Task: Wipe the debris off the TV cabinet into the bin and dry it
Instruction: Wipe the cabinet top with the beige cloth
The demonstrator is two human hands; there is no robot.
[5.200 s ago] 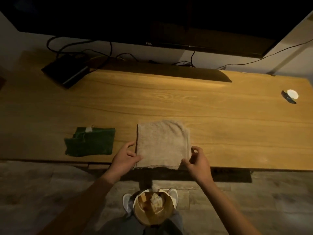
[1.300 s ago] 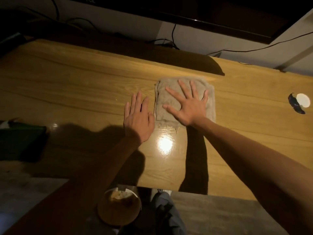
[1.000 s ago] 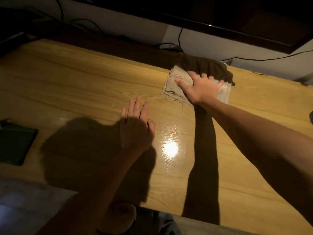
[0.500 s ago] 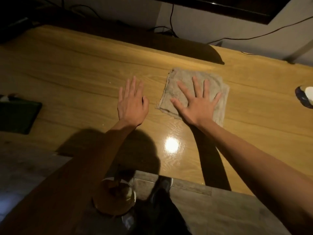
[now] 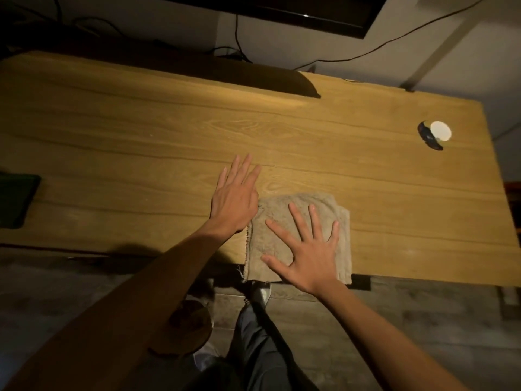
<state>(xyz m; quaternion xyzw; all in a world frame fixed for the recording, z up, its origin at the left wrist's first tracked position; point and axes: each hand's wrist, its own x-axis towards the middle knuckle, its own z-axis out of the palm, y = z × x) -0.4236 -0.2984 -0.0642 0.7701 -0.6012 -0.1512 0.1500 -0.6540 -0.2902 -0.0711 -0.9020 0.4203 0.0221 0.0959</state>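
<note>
Right hand [image 5: 306, 251] flat on the beige towel [image 5: 298, 238], fingers spread and straight, pressing it down at the near edge of the wooden TV cabinet [image 5: 141, 142] (towel's hem overhanging slightly). Left hand [image 5: 234, 198] flat on bare wood just beside the towel, fingers straight. Bin [image 5: 184, 330] on the floor below, partly hidden by the left forearm.

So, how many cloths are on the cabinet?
2: a beige cloth at the near edge under the right hand, and a green cloth at the far left, partly cut off.
</note>
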